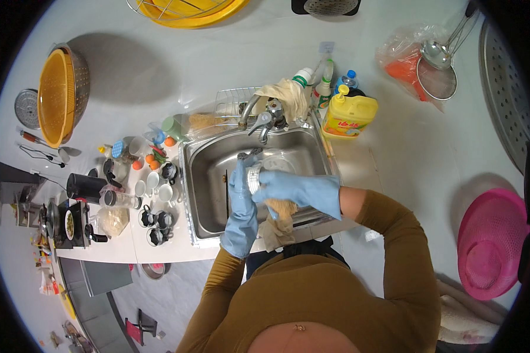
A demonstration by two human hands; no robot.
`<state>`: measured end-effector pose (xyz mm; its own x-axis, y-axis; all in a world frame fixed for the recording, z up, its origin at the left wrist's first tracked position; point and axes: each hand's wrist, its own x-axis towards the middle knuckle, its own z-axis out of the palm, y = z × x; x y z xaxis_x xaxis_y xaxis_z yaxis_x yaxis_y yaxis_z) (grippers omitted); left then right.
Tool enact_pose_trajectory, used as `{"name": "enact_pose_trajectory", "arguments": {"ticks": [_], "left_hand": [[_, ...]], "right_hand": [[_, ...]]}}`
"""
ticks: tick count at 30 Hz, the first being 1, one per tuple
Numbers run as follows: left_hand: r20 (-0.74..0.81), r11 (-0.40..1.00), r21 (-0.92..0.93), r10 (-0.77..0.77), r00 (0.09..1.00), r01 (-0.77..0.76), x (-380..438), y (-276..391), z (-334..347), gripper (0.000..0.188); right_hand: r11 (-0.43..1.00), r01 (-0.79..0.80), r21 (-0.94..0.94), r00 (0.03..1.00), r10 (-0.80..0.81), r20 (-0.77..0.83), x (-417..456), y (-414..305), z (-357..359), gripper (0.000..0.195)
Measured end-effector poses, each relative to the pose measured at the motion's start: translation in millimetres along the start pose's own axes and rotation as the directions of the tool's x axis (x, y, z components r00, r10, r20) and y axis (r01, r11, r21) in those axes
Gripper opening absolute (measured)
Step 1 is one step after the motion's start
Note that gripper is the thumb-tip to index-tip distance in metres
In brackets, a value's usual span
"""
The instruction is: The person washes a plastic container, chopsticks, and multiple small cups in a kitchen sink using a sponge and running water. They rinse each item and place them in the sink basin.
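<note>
Both my hands wear light blue rubber gloves and are over a stainless steel sink (210,154). My left hand (242,189) is closed around one side of a small glass jar or cup with a ridged, pale rim (253,178). My right hand (276,185) holds its other side. A dark scouring pad (250,153) shows at the fingertips of my left glove. Behind my right glove, a clear round bowl (280,161) lies in the sink. A tan scrubbing cloth (282,208) hangs just below my right wrist. The metal faucet (265,121) stands beyond my hands.
Left of the sink stand white cups (165,193), dark-patterned glass cups (163,219), oranges (153,164) and a black kettle-like container (86,186). A yellow detergent jug (350,115) and spray bottle (324,88) stand at the sink's back right corner. A wire rack (234,99) sits behind the basin.
</note>
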<state>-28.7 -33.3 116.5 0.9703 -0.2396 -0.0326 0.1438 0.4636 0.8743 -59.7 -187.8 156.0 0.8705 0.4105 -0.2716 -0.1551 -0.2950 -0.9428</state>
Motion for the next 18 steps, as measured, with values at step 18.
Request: {"name": "enact_pose_trajectory", "arguments": {"ticks": [18], "left_hand": [[-0.03, 0.834, 0.345, -0.449, 0.893, 0.431, -4, 40, 3, 0.074]], "right_hand": [[0.986, 0.011, -0.166, 1.0, -0.015, -0.02, -19, -8, -20, 0.021]]}}
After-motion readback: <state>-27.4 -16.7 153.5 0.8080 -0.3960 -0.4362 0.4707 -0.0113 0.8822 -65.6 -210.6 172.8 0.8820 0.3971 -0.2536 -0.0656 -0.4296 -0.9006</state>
